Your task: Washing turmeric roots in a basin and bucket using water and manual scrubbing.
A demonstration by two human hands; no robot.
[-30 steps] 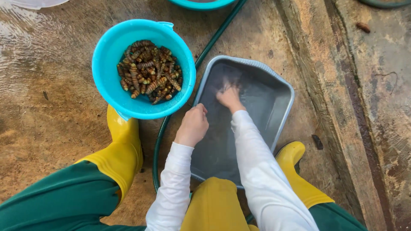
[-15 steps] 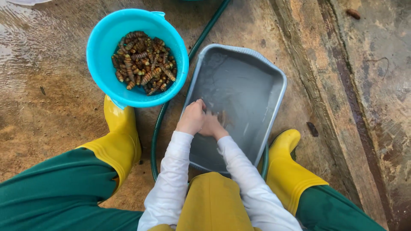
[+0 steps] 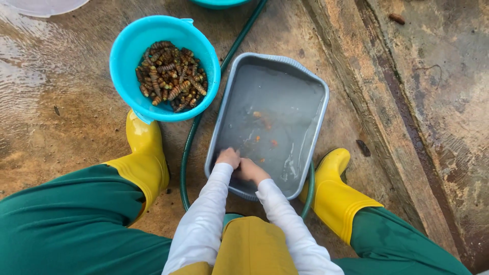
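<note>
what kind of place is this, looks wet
Likely an outdoor wash area on a farm or processing yard. The wet concrete floor, a green hose, a grey basin of murky water and a turquoise bucket of brown ridged grubs or shells suggest it.

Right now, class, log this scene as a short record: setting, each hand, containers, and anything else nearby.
Setting: wet concrete floor, seen from above
Left hand: in the grey tub, at its near edge, fingers dipped in cloudy water
Right hand: in the same tub, close beside the left hand
Bucket: turquoise, holds brown ridged spiral shells
Hose: green, runs between bucket and tub
Clothing: yellow boots, green trousers, white sleeves
</note>
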